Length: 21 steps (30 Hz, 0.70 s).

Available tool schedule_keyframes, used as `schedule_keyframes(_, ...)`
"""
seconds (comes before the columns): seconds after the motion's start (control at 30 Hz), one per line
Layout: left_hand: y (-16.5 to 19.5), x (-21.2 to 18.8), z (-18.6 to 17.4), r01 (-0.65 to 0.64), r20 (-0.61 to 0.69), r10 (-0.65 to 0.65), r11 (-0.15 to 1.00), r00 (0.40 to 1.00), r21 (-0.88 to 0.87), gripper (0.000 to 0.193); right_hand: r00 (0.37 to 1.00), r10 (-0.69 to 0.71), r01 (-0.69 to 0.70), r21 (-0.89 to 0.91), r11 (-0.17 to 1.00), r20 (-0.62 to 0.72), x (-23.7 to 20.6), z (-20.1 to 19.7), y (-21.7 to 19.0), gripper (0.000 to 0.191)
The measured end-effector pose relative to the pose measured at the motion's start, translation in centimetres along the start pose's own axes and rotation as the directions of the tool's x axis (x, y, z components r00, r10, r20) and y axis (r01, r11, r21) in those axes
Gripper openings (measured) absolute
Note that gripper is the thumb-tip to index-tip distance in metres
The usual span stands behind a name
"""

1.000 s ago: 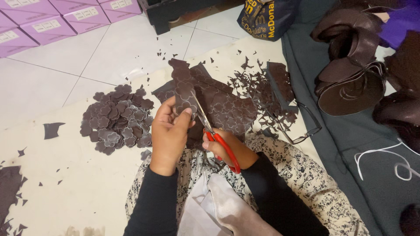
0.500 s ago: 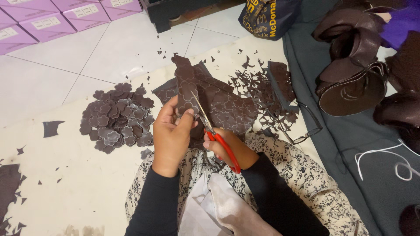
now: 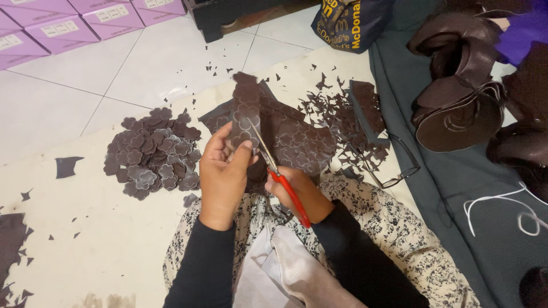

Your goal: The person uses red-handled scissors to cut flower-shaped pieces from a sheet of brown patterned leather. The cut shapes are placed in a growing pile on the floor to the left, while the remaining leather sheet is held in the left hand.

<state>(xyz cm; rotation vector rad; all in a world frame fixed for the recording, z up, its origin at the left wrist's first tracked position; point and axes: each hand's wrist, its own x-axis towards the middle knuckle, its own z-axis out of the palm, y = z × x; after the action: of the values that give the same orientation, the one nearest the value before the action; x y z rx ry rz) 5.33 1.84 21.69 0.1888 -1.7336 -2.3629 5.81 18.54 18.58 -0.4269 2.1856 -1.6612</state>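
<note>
My left hand (image 3: pixel 224 171) grips a strip of dark brown sheet material (image 3: pixel 246 108) marked with flower outlines and holds it upright in front of me. My right hand (image 3: pixel 301 191) holds red-handled scissors (image 3: pixel 279 174), whose blades reach up into the lower edge of the strip. Under the strip lies a bigger brown sheet (image 3: pixel 297 140) with the same flower outlines. A pile of cut-out brown flower shapes (image 3: pixel 153 154) sits on the cream mat to the left of my left hand.
Small brown offcuts (image 3: pixel 342 122) litter the mat to the right, beside a pair of glasses (image 3: pixel 399 165). Dark brown shoe parts (image 3: pixel 462 97) rest on grey cloth at the right. Purple boxes (image 3: pixel 85 23) stand on the white tiles at the back left; a dark bag (image 3: pixel 348 20) stands behind.
The brown strip has been raised and turned a little in my left hand, and the scissors have worked further along it. The pile and offcuts lie as before.
</note>
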Motion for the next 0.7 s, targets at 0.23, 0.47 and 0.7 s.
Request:
schedule_keyframes(0.23, -1.2, -0.4, 0.4, 0.088, -0.007, -0.089, 0.994, 0.996, -0.063, 0.014, 0.996, -0.078, 0.078, -0.007, 0.997, -0.053, -0.2, 0.5, 0.0, 0.016)
schedule_keyframes(0.47, -1.2, -0.4, 0.2, 0.057, 0.029, -0.057, 0.998, 0.998, -0.004, 0.011, 0.999, 0.013, -0.015, 0.072, 0.997, 0.030, -0.3, 0.0, -0.3, 0.014)
schedule_keyframes(0.7, -1.1, -0.3, 0.5, 0.061, 0.004, -0.061, 0.998, 0.998, 0.003, 0.011, 1.000, -0.004, 0.004, 0.037, 0.999, 0.014, -0.3, -0.2, -0.3, 0.017)
